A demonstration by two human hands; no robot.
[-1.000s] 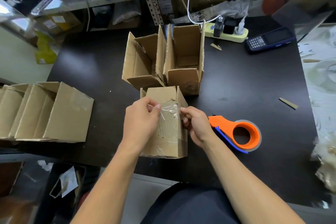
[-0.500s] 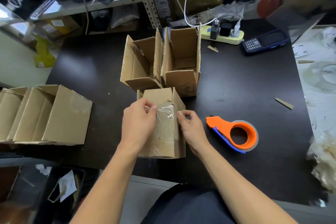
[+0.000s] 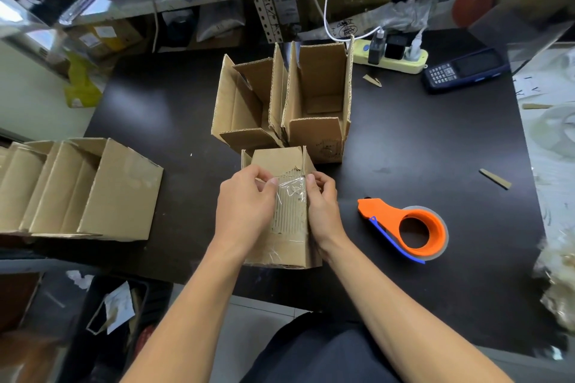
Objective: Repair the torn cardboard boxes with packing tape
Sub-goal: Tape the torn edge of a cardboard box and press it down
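Note:
A small cardboard box [image 3: 281,246] stands at the near edge of the dark table [image 3: 435,158], its torn face with bare corrugation turned up. A clear strip of packing tape [image 3: 292,193] lies across the tear. My left hand [image 3: 245,205] holds the box's left side, thumb and fingertips pinching the tape's left edge. My right hand [image 3: 323,208] grips the box's right edge, its thumb at the tape's upper right corner. An orange tape dispenser [image 3: 410,228] lies on the table to the right of the box.
Two open cardboard boxes [image 3: 317,96] stand just behind the held box. More boxes [image 3: 81,190] lie on their sides at the left. A power strip [image 3: 392,56] and a blue handheld scanner [image 3: 463,70] sit at the back right, cardboard scraps [image 3: 494,179] on the right.
My right hand moved from the tape's right end onto the box's right edge, and my left hand slid slightly right over the tape. The strip now lies flatter on the tear.

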